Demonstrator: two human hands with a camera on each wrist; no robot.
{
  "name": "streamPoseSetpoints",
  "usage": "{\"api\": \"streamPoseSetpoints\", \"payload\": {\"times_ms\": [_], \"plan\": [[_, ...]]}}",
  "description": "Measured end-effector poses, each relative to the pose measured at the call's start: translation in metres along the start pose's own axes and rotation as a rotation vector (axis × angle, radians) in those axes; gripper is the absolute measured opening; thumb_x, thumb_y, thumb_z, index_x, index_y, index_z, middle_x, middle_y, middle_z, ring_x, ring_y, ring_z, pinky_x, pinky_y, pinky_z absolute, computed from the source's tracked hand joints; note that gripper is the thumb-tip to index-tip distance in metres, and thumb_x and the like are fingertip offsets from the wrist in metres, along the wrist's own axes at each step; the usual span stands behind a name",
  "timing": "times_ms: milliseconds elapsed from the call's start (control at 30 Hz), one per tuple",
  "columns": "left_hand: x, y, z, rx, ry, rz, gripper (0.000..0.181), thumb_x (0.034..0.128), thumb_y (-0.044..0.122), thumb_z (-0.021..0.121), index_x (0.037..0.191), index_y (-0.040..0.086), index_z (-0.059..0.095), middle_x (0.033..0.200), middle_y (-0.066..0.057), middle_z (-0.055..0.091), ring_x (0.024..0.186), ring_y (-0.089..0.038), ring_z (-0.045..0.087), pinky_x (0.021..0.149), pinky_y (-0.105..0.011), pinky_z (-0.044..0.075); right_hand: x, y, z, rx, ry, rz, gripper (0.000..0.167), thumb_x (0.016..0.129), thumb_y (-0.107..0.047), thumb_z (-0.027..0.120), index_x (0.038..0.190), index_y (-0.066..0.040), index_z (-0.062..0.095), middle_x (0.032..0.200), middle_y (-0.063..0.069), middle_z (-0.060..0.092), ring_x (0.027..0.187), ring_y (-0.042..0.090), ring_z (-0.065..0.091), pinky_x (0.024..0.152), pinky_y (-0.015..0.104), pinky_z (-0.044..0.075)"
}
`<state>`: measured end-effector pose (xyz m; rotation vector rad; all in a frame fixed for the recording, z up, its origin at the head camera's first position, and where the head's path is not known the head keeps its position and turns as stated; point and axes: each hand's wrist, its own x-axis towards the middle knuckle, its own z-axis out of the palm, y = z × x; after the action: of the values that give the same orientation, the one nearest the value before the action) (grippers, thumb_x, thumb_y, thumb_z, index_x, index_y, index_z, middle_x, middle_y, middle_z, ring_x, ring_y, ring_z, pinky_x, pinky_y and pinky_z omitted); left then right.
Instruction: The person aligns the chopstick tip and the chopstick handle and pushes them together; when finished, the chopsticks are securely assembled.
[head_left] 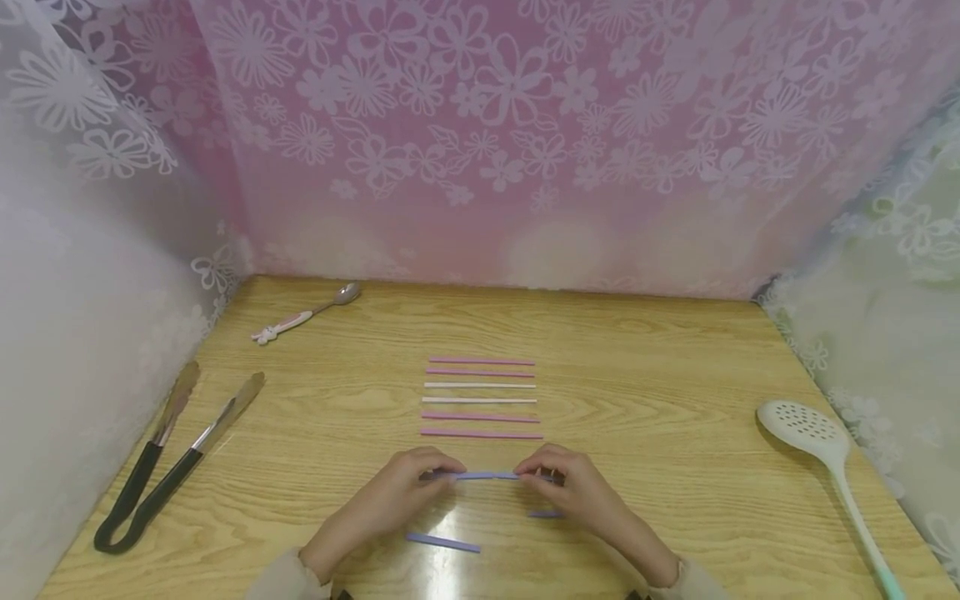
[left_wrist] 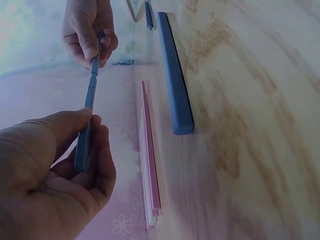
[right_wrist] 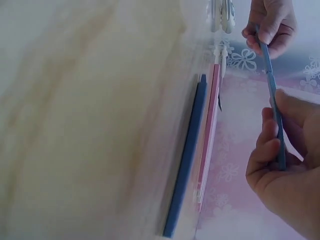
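Both hands hold slim blue stick pieces whose inner ends meet in one line above the table. My left hand (head_left: 408,490) pinches the left blue stick piece (left_wrist: 83,142) between thumb and fingers. Across from it, my right hand (head_left: 570,483) pinches the right blue stick piece (right_wrist: 278,125). A seam shows where the pieces meet; whether they are locked together I cannot tell. Another short blue stick (head_left: 442,543) lies below the left hand. One more blue stick (head_left: 544,514), with a narrow tip in the right wrist view, is partly hidden by the right hand.
Beyond the hands lie parallel rows of longer pink sticks (head_left: 480,435) and white sticks (head_left: 480,401). Black-handled tongs (head_left: 161,467) and a spoon (head_left: 303,317) are at left, a slotted skimmer (head_left: 813,433) at right. Floral curtains (head_left: 495,167) surround the wooden table (head_left: 660,367).
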<state>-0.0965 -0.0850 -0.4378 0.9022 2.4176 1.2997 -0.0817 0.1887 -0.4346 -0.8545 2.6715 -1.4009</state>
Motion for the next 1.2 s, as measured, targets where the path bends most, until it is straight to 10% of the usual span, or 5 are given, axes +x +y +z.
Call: {"api": "streamPoseSetpoints", "payload": {"times_ms": [467, 1200], "plan": [[0.005, 0.004, 0.002, -0.035, 0.039, 0.012, 0.029, 0.0981, 0.021, 0.052, 0.117, 0.002, 0.064, 0.111, -0.01, 0.068, 0.098, -0.019, 0.066, 0.083, -0.02, 0.051, 0.002, -0.001, 0.003, 0.027, 0.076, 0.04, 0.009, 0.084, -0.01, 0.07, 0.09, -0.003, 0.072, 0.083, 0.002, 0.065, 0.069, 0.0, 0.052, 0.059, 0.019, 0.05], [0.008, 0.005, 0.008, 0.073, 0.199, 0.215, 0.019, 0.09, 0.0, 0.06, 0.106, -0.005, 0.068, 0.098, -0.014, 0.071, 0.088, -0.025, 0.069, 0.077, -0.016, 0.052, 0.009, -0.009, 0.007, -0.007, 0.126, -0.131, 0.012, 0.076, 0.006, 0.072, 0.087, 0.0, 0.071, 0.08, 0.002, 0.062, 0.067, 0.001, 0.05, 0.057, 0.018, 0.049]]}}
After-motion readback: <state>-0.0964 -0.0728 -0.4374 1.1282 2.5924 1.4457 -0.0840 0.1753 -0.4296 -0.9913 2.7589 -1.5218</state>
